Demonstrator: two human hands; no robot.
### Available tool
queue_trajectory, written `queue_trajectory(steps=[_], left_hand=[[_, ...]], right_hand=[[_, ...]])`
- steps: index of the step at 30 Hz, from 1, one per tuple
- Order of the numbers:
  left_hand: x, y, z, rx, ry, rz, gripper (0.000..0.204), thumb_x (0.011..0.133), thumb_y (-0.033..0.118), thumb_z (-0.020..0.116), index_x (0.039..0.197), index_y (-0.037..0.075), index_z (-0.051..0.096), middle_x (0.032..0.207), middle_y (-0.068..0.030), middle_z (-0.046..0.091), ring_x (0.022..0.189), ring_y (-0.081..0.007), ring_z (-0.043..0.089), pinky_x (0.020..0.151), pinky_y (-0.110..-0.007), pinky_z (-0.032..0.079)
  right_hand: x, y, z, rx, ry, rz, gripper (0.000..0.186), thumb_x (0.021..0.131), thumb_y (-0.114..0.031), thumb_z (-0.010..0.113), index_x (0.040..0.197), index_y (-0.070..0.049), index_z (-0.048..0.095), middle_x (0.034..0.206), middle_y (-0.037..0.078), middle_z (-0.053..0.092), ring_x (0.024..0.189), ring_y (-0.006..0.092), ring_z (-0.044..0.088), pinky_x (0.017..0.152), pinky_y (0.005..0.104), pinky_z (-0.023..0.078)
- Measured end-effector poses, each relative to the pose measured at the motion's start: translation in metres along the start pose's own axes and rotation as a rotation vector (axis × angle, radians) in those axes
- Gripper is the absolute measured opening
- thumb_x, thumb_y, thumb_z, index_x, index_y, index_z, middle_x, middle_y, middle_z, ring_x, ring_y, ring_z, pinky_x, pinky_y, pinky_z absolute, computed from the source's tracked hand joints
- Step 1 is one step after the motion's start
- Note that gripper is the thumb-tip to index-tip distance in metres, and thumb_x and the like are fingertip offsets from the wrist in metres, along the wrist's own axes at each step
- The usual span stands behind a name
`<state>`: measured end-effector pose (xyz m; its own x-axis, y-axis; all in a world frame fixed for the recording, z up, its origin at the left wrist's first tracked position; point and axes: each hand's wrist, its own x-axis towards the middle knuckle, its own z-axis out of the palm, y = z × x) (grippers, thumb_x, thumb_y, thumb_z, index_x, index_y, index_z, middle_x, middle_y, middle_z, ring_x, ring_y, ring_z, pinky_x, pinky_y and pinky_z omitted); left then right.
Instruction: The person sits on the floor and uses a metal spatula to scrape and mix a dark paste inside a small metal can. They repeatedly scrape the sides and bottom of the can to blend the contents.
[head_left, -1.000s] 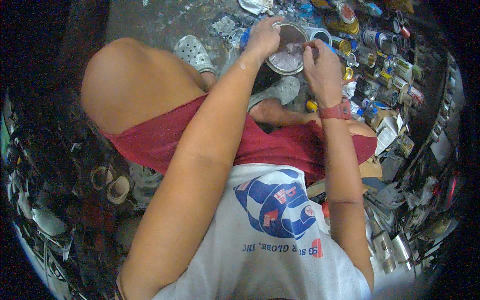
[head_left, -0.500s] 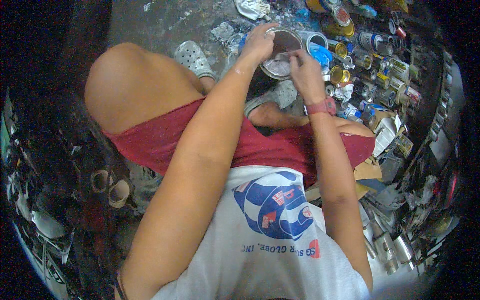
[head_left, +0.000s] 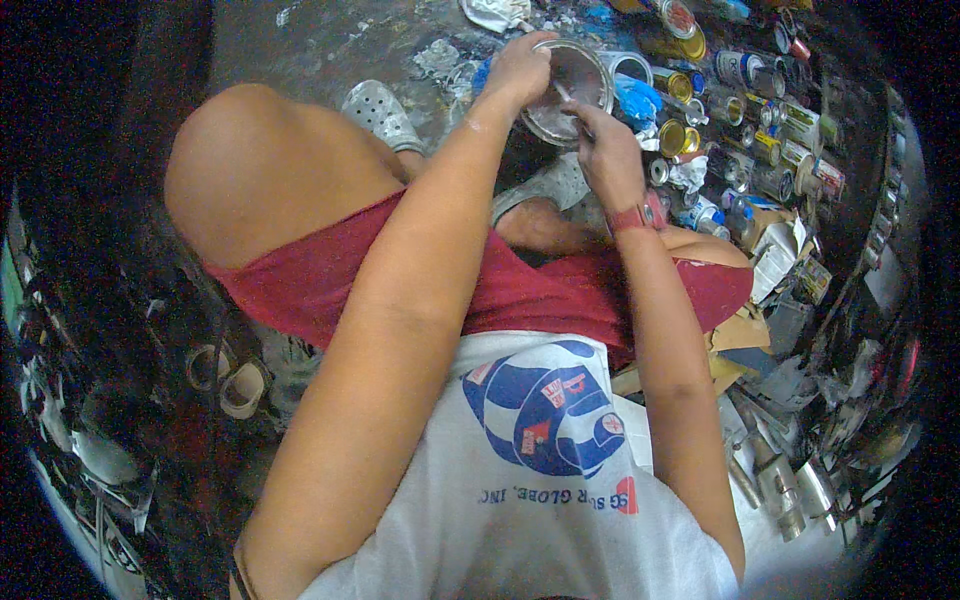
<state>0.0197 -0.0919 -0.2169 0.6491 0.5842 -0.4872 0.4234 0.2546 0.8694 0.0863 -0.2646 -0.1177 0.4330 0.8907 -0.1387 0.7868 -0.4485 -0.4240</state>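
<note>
Ahead of my knees, my left hand (head_left: 520, 75) is closed on the rim of an open round can (head_left: 611, 88), its mouth facing up toward me. The inside looks greyish-brown. My right hand (head_left: 608, 150), with a red watch on the wrist, is closed at the can's near right side. From its fingertips a thin pale stick-like tool (head_left: 563, 93) reaches over the can's mouth; its exact kind is blurred. Right beside the can lie a crumpled blue plastic piece (head_left: 637, 100) and an open, pale-rimmed can (head_left: 630, 66).
Many paint cans (head_left: 740, 68) crowd the floor to the right. Nearby are cardboard and paper (head_left: 778, 255), with metal cylinders (head_left: 780, 495) lower down. A white crumpled cloth (head_left: 497, 12) lies at the far side. My clog (head_left: 383, 115) rests on the stained floor.
My left hand and the can have shifted slightly up and left. My right hand has dropped toward the can's near edge, and the pale patch seen inside the can no longer shows.
</note>
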Motion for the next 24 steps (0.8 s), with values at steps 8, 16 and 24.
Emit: queue_trajectory(steps=[8, 16, 24], left_hand=[[0.013, -0.011, -0.008, -0.004, -0.022, -0.018, 0.040, 0.110, 0.027, 0.058, 0.146, 0.024, 0.073, 0.148, -0.0213, 0.070, 0.140, -0.0431, 0.064, 0.121, -0.050, 0.048], [0.033, -0.005, -0.013, -0.139, -0.223, -0.081, 0.043, 0.116, 0.016, 0.052, 0.157, 0.022, 0.064, 0.136, -0.0100, 0.076, 0.120, -0.0242, 0.071, 0.106, -0.042, 0.057], [-0.004, 0.004, -0.032, -0.155, -0.009, -0.409, 0.102, 0.092, 0.044, 0.088, 0.171, 0.013, 0.032, 0.155, -0.0242, 0.060, 0.136, -0.0384, 0.062, 0.108, -0.061, 0.053]], right_hand=[[-0.003, -0.041, -0.044, 0.033, 0.019, -0.075, 0.041, 0.090, 0.001, 0.067, 0.128, -0.012, 0.075, 0.125, 0.017, 0.079, 0.114, 0.0394, 0.075, 0.098, 0.0496, 0.060], [0.016, -0.012, -0.002, -0.039, 0.017, -0.082, 0.044, 0.089, 0.001, 0.067, 0.128, -0.017, 0.076, 0.123, 0.013, 0.079, 0.114, 0.0369, 0.074, 0.095, 0.0495, 0.061], [0.010, 0.007, -0.007, -0.164, 0.371, -0.098, 0.024, 0.094, -0.021, 0.082, 0.117, -0.013, 0.083, 0.137, 0.019, 0.066, 0.121, 0.0445, 0.064, 0.103, 0.0516, 0.055]])
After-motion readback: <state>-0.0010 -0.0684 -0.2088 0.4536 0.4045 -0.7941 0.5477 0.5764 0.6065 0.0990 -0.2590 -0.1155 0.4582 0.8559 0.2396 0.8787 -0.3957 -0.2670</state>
